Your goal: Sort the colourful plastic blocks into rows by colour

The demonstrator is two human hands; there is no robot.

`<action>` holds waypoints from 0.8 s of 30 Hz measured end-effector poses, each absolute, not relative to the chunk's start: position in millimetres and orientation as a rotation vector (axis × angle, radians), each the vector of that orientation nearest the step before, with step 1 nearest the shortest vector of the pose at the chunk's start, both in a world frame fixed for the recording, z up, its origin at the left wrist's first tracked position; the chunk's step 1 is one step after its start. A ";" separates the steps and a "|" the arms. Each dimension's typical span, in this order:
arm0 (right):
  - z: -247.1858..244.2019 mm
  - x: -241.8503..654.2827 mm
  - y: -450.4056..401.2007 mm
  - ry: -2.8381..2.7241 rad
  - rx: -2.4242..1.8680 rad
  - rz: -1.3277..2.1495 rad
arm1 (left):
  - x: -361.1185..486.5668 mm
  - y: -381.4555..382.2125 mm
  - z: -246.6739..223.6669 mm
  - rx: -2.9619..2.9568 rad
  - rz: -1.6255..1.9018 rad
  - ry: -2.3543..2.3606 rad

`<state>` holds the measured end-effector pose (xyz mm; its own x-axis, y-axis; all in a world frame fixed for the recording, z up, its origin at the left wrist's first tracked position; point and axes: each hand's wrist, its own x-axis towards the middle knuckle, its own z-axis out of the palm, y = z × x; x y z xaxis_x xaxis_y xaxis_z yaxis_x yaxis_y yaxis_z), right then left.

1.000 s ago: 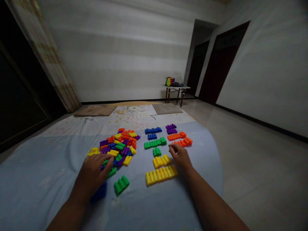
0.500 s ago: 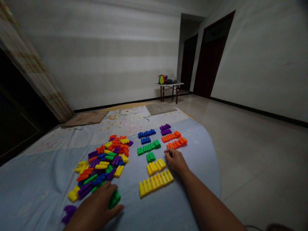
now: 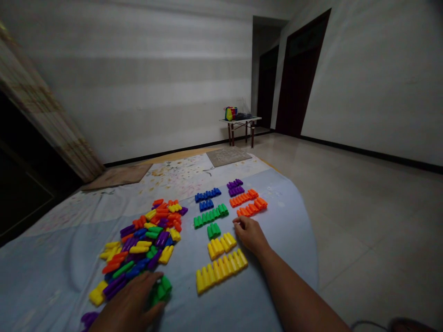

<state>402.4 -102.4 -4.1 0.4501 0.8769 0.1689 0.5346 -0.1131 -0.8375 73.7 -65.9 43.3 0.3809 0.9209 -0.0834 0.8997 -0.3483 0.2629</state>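
My left hand (image 3: 133, 302) curls around green pieces (image 3: 162, 290) at the near end of a mixed pile of coloured plastic pieces (image 3: 138, 249). My right hand (image 3: 249, 234) rests on the blue cloth with its fingers bent together, just right of a short green group (image 3: 213, 230); whether anything is between the fingertips is too small to tell. Around it lie sorted rows: a long yellow row (image 3: 221, 271), a shorter yellow one (image 3: 222, 246), a long green row (image 3: 211, 216), blue rows (image 3: 207, 195), purple rows (image 3: 236, 191) and orange rows (image 3: 252, 207).
A patterned cloth (image 3: 180, 177) covers the far part of the table, with a brown board (image 3: 119, 176) and a grey board (image 3: 229, 157) at its far edge. Beyond stands a small table (image 3: 257, 118) bearing a colourful bag (image 3: 230, 113). Purple pieces (image 3: 89, 320) lie near my left wrist.
The view has shifted slightly. My left hand has closed in on the green pieces, which now show more clearly beside its fingers. My right hand stays by the rows.
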 end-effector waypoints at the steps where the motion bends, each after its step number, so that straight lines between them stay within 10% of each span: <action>1: -4.4 402.5 -101.9 -1.204 -1.779 0.471 | 82.4 -63.0 50.0 2.381 0.118 1.564; 24: 0.3 401.2 -100.1 -1.158 -1.784 0.484 | 250.2 50.1 31.0 2.516 0.369 1.070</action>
